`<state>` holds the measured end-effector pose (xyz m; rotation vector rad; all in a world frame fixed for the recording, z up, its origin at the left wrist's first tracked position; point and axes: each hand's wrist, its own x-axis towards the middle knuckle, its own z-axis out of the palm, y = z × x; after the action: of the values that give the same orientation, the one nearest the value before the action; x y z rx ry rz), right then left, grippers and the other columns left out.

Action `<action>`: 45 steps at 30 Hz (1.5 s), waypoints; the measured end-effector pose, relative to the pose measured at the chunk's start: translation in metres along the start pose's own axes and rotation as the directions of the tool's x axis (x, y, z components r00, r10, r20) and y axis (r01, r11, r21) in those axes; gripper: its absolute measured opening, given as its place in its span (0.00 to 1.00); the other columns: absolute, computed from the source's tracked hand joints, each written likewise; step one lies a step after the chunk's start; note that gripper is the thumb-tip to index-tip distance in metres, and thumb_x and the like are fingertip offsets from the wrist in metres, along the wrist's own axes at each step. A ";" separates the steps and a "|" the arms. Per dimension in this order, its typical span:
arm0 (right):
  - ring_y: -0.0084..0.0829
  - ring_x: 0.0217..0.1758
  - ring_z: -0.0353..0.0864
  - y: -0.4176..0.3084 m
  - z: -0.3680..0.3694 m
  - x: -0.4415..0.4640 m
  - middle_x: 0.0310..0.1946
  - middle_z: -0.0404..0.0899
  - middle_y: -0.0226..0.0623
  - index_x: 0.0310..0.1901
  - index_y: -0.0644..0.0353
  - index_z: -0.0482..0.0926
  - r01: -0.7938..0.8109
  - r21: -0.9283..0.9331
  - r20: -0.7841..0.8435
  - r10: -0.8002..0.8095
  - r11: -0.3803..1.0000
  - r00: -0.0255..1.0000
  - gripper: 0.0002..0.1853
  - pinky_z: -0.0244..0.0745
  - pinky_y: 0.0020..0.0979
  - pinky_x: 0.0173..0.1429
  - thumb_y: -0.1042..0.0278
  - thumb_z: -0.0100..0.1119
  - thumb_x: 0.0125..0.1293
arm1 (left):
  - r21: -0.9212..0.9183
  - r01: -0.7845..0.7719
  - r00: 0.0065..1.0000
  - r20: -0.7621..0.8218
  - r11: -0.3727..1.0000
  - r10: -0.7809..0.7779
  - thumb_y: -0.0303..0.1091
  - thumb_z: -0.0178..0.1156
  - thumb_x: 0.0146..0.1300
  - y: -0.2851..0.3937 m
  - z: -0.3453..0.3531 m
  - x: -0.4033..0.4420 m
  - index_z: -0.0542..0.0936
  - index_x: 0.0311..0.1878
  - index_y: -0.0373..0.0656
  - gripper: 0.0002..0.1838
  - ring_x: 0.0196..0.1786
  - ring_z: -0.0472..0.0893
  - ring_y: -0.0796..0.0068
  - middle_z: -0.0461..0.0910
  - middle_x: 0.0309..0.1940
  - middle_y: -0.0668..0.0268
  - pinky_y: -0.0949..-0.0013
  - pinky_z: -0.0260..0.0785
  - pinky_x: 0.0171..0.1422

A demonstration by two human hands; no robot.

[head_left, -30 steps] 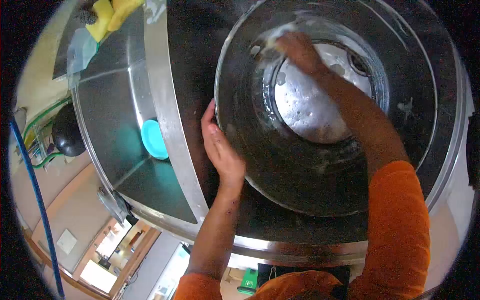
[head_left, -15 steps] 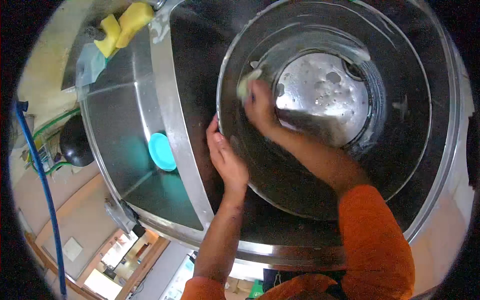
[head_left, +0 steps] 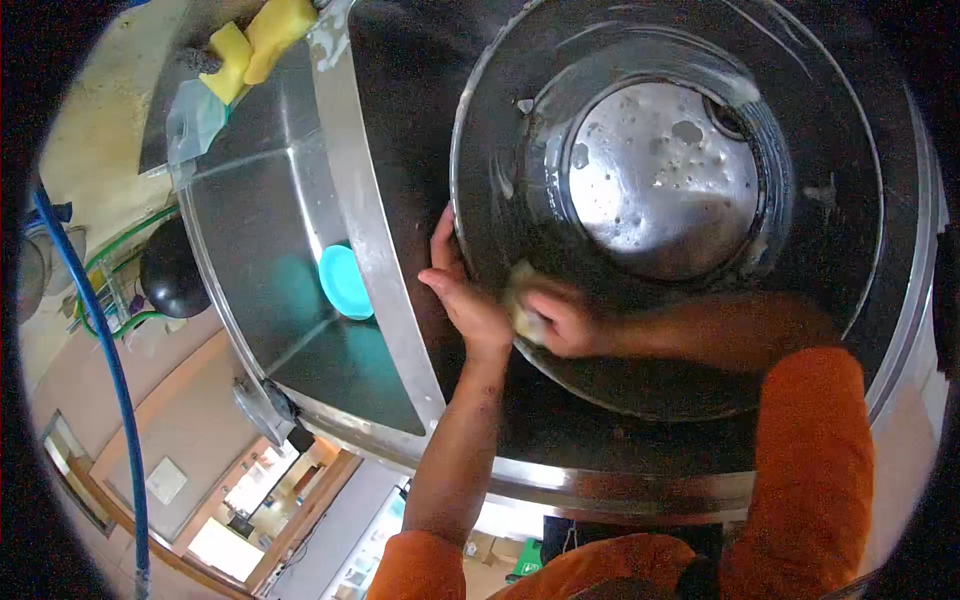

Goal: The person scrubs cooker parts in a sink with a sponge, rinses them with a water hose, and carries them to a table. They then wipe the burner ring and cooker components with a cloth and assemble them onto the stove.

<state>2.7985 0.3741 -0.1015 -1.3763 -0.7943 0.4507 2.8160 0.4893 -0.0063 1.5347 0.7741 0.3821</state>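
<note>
A large round metal bowl (head_left: 820, 230), with soapy streaks on its wall and a shiny bottom, lies inside a steel sink. My right hand (head_left: 562, 318) reaches over it, its fingers closed round a pale yellowish sponge (head_left: 522, 300) pressed at the bowl's near-left inner wall. That hand is slightly blurred. Against the outside of the rim on the left rests my left hand (head_left: 470, 295), its thumb spread away from the stretched fingers. Both hands are close together, with the bowl's edge between them.
A second sink basin (head_left: 270, 220) at the left holds a turquoise bowl (head_left: 346, 282). Yellow sponges (head_left: 275, 38) and a dark scrubber (head_left: 198, 62) lie at its far corner. A steel divider (head_left: 375, 190) separates the basins. A blue hose (head_left: 105, 345) hangs at far left, near a black round pan (head_left: 175, 270).
My right hand has moved the sponge down along the bowl's inner left wall, toward me. The thumb of my left hand now points outward, away from the rim. The view has shifted slightly.
</note>
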 end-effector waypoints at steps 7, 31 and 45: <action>0.53 0.53 0.74 0.099 -0.027 0.109 0.49 0.73 0.53 0.48 0.63 0.75 -0.160 -0.454 -0.244 0.051 0.877 0.968 0.13 0.70 0.46 0.56 0.75 0.51 0.61 | -0.025 -0.008 1.000 -0.026 1.000 0.008 0.77 0.26 0.64 -0.002 0.002 0.000 0.66 0.68 0.37 0.51 0.67 0.66 0.61 0.69 0.64 0.57 0.57 0.52 0.74; 0.41 0.52 0.83 -0.157 -0.276 0.008 0.50 0.82 0.47 0.59 0.55 0.76 -0.542 -0.799 0.292 0.956 0.261 0.031 0.20 0.75 0.42 0.60 0.73 0.55 0.64 | 0.394 -0.263 0.949 -0.056 0.881 0.309 0.51 0.38 0.77 -0.020 -0.011 0.012 0.75 0.61 0.38 0.28 0.58 0.75 0.61 0.78 0.55 0.54 0.63 0.60 0.67; 0.50 0.51 0.80 -0.143 -0.379 0.030 0.48 0.79 0.54 0.52 0.62 0.76 0.315 -0.943 0.016 0.933 -0.105 0.360 0.15 0.74 0.48 0.57 0.64 0.48 0.69 | 0.330 -0.210 0.961 -0.105 0.920 0.257 0.51 0.40 0.76 -0.019 -0.009 0.008 0.75 0.61 0.39 0.27 0.59 0.75 0.61 0.78 0.55 0.54 0.63 0.60 0.68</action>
<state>3.0699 0.1102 0.0445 -3.0617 -1.6841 1.4433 2.8109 0.5009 -0.0252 1.9282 0.7944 0.5744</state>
